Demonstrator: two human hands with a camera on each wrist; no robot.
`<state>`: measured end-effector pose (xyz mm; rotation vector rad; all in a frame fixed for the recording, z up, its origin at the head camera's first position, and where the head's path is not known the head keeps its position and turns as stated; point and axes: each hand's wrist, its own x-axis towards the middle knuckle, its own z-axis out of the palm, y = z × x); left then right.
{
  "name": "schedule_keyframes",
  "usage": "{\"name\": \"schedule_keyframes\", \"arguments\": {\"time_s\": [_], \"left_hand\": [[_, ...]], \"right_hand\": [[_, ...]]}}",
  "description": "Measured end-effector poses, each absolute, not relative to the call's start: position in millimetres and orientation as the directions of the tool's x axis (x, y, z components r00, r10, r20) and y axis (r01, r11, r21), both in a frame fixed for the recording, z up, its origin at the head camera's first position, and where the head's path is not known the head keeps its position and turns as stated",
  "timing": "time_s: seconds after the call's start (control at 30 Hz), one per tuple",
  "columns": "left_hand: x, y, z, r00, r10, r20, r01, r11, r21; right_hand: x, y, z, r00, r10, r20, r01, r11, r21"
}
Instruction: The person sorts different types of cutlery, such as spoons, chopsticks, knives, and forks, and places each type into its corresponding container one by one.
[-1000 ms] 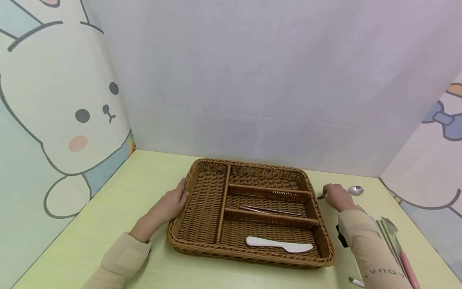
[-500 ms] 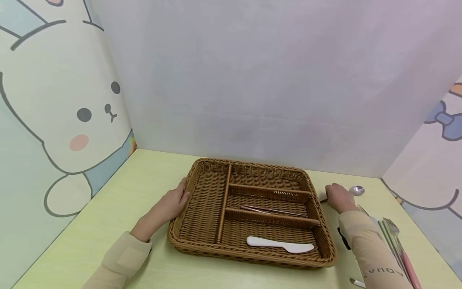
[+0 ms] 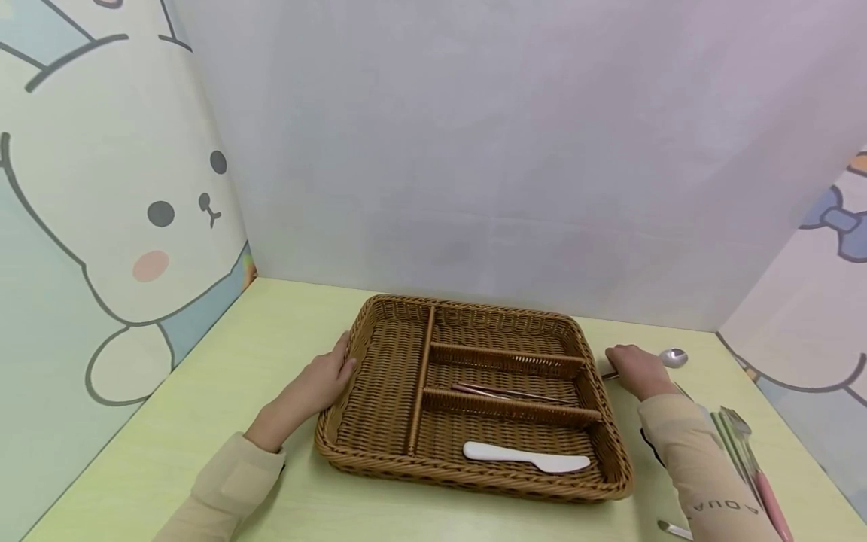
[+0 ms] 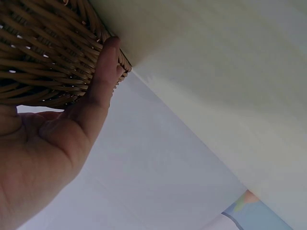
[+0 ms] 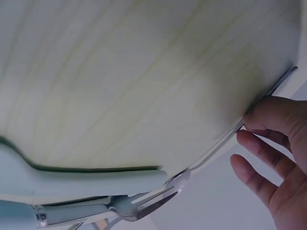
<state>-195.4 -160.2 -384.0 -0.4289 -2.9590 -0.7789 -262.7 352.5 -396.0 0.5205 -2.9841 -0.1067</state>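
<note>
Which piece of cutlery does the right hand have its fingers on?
The silver metal spoon, right of the brown wicker tray; it alone is pinched by the right hand.

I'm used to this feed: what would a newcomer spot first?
Probably the big brown wicker tray at the middle of the table, with a white knife in its near right compartment. The large white cartoon face on the left wall also stands out. Just right of the tray, the right hand pinches a metal spoon.
</note>
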Motion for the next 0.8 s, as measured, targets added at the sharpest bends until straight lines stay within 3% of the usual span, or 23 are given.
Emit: {"name": "schedule_keyframes", "arguments": {"time_s": [0.47,0.8], "left_hand": [[-195.9,-160.3,-383.5,-0.962,0.247,0.117,0.273,0.837,0.474],[-195.0,-160.2,-382.8,-0.962,0.248,0.110,0.270,0.840,0.471]], "right_hand": [[-265.4,361.2,-400.5,-0.838,-0.524,0.153,-0.493,0.846,0.202],[-265.9,365.4,-401.0,-0.836,-0.529,0.148,-0.500,0.844,0.196]]}}
